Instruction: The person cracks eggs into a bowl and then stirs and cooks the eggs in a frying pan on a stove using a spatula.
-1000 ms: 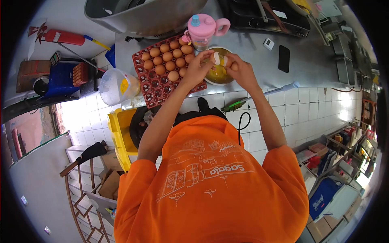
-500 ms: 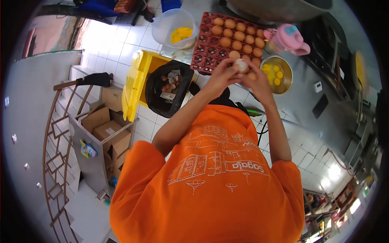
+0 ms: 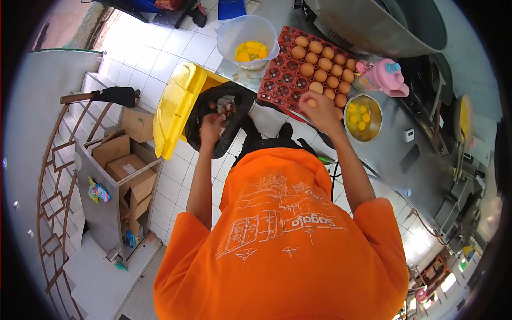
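My left hand (image 3: 212, 129) is over the black-lined mouth of the yellow bin (image 3: 178, 106), where broken eggshells (image 3: 228, 104) lie. Its fingers are blurred, so whether they hold anything does not show. At the near edge of the red egg tray (image 3: 274, 85), my right hand (image 3: 321, 113) has its fingers closed round a brown egg (image 3: 311, 103), mostly covered by them. Several whole brown eggs (image 3: 324, 64) fill the tray's right part, while its left cups are bare. Just right of that hand, a metal bowl (image 3: 379, 125) holds several yolks (image 3: 358, 114).
A translucent plastic tub (image 3: 226, 34) with more yolks stands left of the tray. On the steel counter (image 3: 386, 154) are a pink bottle (image 3: 388, 77), a small white device (image 3: 409, 135) and a dark phone-like slab (image 3: 410, 158). A big metal pan (image 3: 368, 24) sits behind. Cardboard boxes (image 3: 128, 168) are at left.
Both hands were together over the tray's near edge on a pale, egg-like thing. They have parted: my left moved left to the bin, my right stayed at the tray and closed on an egg.
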Tool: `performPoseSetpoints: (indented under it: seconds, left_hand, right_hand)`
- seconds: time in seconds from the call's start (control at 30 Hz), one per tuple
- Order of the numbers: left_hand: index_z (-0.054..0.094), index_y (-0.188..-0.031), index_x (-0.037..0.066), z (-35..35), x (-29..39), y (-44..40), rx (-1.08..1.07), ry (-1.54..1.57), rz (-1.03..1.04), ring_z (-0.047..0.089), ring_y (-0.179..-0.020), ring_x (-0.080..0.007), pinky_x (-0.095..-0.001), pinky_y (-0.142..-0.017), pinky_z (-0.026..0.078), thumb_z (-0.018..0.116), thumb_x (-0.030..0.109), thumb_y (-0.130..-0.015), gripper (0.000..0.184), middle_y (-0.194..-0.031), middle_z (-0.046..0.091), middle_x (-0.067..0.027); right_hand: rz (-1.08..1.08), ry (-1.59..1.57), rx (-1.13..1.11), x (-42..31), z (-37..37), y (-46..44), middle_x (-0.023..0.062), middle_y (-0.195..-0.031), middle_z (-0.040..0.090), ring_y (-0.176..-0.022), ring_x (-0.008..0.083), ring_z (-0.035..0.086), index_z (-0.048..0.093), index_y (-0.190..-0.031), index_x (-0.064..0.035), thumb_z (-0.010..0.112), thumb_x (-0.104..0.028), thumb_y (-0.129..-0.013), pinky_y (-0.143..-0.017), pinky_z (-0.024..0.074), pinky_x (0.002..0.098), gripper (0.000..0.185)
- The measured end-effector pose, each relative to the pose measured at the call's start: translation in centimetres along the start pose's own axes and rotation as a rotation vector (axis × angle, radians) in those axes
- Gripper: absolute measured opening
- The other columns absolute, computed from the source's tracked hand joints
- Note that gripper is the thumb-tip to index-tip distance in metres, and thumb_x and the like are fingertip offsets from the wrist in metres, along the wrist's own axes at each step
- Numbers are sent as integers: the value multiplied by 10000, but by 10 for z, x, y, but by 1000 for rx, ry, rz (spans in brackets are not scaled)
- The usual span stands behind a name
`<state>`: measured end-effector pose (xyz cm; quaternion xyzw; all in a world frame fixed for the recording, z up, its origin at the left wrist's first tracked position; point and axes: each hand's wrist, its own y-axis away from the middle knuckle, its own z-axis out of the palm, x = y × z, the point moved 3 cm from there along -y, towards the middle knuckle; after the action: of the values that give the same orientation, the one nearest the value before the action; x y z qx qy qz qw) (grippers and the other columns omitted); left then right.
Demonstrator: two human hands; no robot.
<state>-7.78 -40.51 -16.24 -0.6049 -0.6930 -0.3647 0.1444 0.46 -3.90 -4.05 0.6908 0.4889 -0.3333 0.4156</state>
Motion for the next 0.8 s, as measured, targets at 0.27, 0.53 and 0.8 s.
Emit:
performPoseSetpoints:
  seconds: [0.27,0.53,0.8]
  left_hand:
    - [528,-1263,163,105,272,15,-119,-274,995,576,-1050,-341,-445,-862,491,649,168,-825,454,-1161,569,-155]
    - [515,-1184,83,150,296,-25,-77,-666,1257,612,-961,-366,-480,-813,505,528,209,-887,323,-1090,574,-172]
    - [513,-1011,69,156,318,45,-1136,471,29,451,-523,-87,-227,-414,314,418,436,-967,381,-735,560,-45]
  right_hand:
    - [306,-919,340,35,-50,55,68,-896,575,-674,140,584,506,-1112,-53,561,-114,-900,-534,448,258,227]
    - [313,-1112,636,72,-68,146,126,-1034,578,-827,196,608,451,-1189,-17,541,-40,-847,-669,478,302,354]
    - [329,-592,725,76,-80,168,62,-983,610,-786,117,552,481,-1274,-39,697,-142,-832,-677,456,244,503]
